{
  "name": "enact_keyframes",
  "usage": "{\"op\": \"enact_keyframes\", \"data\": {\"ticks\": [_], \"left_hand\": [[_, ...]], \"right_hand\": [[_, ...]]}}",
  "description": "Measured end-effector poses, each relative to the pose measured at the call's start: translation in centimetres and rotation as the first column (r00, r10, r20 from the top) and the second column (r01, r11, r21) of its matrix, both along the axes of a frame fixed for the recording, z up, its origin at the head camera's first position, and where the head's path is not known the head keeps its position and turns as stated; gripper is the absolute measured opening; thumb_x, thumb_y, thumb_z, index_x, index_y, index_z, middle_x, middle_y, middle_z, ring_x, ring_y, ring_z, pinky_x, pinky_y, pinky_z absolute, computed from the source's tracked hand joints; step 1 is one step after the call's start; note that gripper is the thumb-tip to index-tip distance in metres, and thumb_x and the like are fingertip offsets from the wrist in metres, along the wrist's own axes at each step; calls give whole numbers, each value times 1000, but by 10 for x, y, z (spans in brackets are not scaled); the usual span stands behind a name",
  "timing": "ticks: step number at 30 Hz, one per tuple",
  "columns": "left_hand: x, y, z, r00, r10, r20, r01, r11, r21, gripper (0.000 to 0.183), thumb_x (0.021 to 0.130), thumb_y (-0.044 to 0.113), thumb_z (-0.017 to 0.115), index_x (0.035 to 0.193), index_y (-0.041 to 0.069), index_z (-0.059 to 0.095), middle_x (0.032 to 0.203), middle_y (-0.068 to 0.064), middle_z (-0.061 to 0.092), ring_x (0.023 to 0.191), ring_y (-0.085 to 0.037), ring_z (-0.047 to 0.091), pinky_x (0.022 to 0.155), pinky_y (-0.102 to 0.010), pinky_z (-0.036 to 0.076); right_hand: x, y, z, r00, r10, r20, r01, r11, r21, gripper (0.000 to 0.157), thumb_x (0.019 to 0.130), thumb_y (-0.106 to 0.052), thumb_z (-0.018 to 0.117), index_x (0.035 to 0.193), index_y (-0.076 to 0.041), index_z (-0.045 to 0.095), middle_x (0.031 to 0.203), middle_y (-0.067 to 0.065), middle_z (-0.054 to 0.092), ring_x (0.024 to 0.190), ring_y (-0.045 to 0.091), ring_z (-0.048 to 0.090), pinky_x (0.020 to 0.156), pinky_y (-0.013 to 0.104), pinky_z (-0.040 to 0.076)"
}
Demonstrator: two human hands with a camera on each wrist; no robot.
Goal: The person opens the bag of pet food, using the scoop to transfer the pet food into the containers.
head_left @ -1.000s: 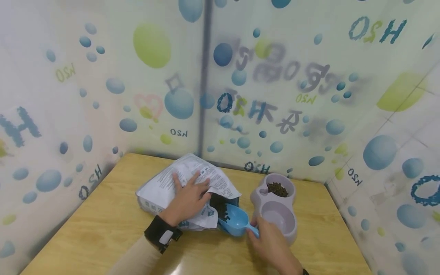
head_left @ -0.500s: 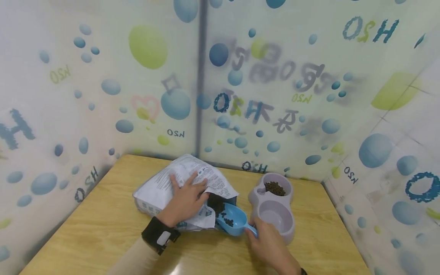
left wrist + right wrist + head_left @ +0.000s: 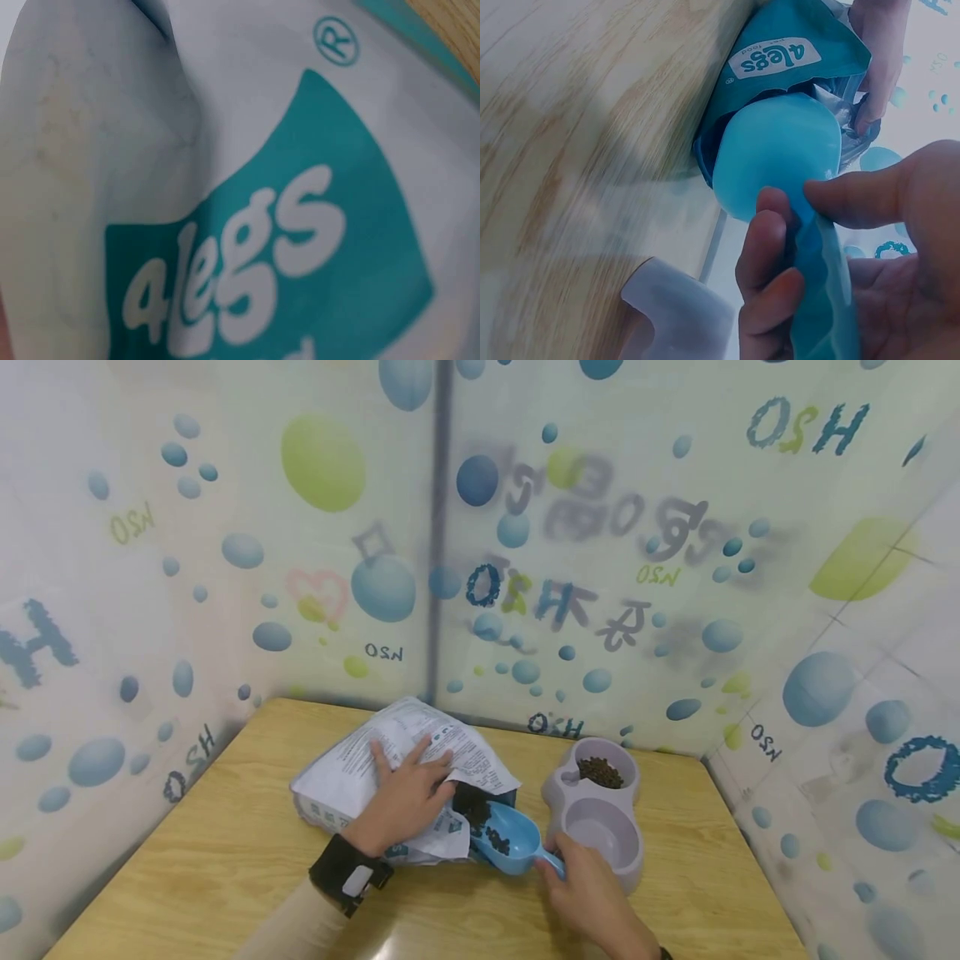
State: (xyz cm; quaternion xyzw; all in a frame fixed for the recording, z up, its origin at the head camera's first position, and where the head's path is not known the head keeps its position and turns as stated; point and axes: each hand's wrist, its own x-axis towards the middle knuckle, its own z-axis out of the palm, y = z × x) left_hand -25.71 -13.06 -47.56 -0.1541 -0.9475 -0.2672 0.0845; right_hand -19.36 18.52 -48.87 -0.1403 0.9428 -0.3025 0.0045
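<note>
The blue scoop point(image 3: 527, 838) sits with its lip in the right-facing mouth of the white bag point(image 3: 333, 777). Dark kibble point(image 3: 497, 841) now lies deeper in the scoop than a second ago, with loose pieces separated from the pile at the mouth; bag and scoop show little displacement. This suggests a partial load, the scoop's floor remaining largely exposed.

The hands are apart. The right hand point(image 3: 592, 889) is curled round the scoop's handle; the left hand point(image 3: 408, 793) lies fingers spread on top of the bag.

To the right, the double bowl point(image 3: 602, 828) holds brown food point(image 3: 600, 772) in its far compartment. Bag and bowl rest on the wooden table point(image 3: 457, 914).
</note>
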Motion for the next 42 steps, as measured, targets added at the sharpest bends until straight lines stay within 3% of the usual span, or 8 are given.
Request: {"op": "enact_keyframes", "data": {"ticks": [16,29,42], "left_hand": [[1,-2,-1,1000,-8,-4,8,1000,9,48,119,36,53,150,10,78,173,-12,63,182,-43,27,127,-93,-29],[-1,-2,-4,1000,4,26,-3,1000,-8,51,120,40,52,154,11,75,176,-10,60,183,-41,23,129,-88,-32],[0,0,0,1000,0,9,0,1000,-5,49,120,38,50,149,10,78,175,-12,62,182,-43,25,129,-91,-29]], "right_hand": [[1,6,-3,999,16,-35,-18,997,-74,14,108,-18,82,104,-18,69,85,-9,62,77,4,53,70,24,46],[-1,9,-6,994,101,38,-96,988,-119,9,114,-18,74,111,-15,65,88,-7,64,75,2,56,67,23,48],[0,17,-6,993,114,12,-111,985,-128,8,115,-18,72,111,-17,65,84,-8,59,75,1,54,69,22,47]]}}
